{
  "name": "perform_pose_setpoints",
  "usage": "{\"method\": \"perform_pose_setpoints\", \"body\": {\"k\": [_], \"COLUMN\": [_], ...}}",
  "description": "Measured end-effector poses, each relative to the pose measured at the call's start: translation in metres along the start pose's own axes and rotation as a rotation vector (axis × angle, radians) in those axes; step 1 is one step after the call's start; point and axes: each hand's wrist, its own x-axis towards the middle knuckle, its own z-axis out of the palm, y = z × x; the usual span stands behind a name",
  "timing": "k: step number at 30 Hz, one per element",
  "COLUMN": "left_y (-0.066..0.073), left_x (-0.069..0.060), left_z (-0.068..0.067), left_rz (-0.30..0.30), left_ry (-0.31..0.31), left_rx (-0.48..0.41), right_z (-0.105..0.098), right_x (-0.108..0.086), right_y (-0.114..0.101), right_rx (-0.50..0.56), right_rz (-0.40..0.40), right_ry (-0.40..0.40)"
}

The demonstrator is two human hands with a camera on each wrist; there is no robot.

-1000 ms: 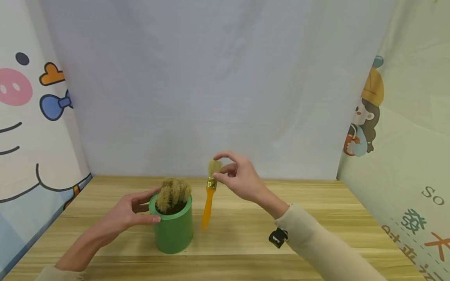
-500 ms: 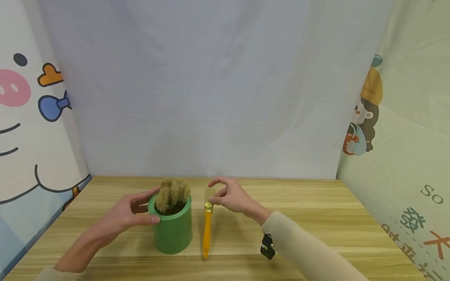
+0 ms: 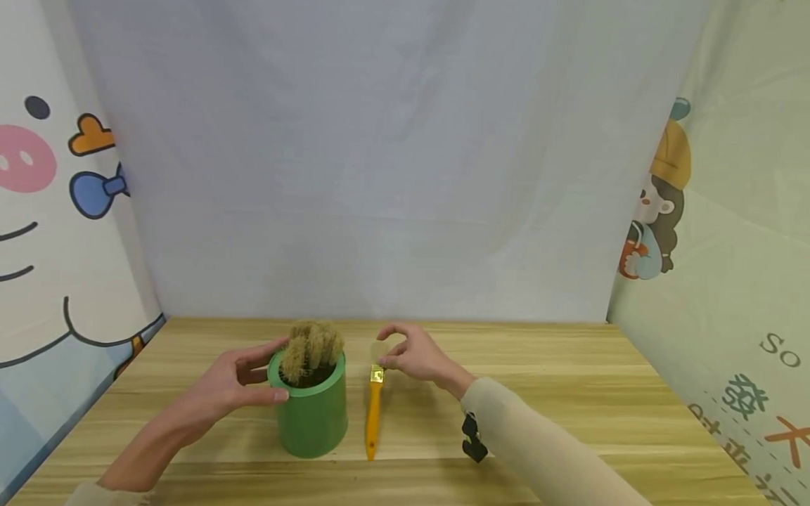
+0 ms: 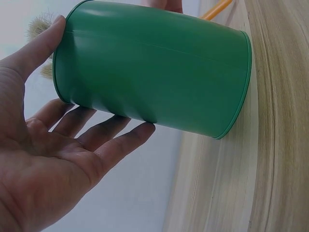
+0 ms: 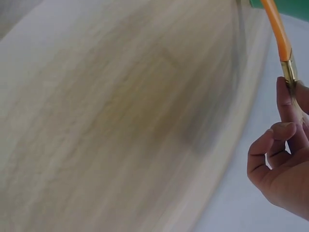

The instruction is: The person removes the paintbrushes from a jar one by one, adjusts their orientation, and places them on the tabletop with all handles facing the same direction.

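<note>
A green cylindrical container (image 3: 313,422) stands on the table, with tan bristle heads (image 3: 311,348) poking out of its top. My left hand (image 3: 224,383) holds it from the side, thumb at the rim, fingertips against the wall in the left wrist view. To the right of the container, my right hand (image 3: 414,355) pinches a paintbrush (image 3: 374,414) by its bristles between thumb and finger. Its orange handle points down towards the table's front edge, and a brass-coloured ferrule (image 5: 289,70) shows in the right wrist view. Whether the handle touches the wood cannot be told.
The wooden table (image 3: 538,436) spans the front. A pale cloth (image 3: 392,154) hangs behind it, with printed cloths on the left (image 3: 95,281) and right (image 3: 728,295). A black wrist strap (image 3: 474,437) hangs at the right cuff.
My right hand has come down and nearer with the paintbrush, which dropped lower beside the container, then nearly stopped. My left hand and the container have stayed in place.
</note>
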Motion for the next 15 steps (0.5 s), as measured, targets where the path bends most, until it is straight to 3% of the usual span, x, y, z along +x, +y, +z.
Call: {"method": "perform_pose_setpoints", "body": {"k": [15], "left_y": [-0.001], "left_x": [0.000], "left_z": [0.001], "left_rz": [0.008], "left_ry": [0.012], "left_rx": [0.003], "right_z": [-0.002], "right_x": [0.006], "right_y": [0.025], "right_rx": [-0.088], "right_rz": [0.028], "right_ry": [-0.024]}}
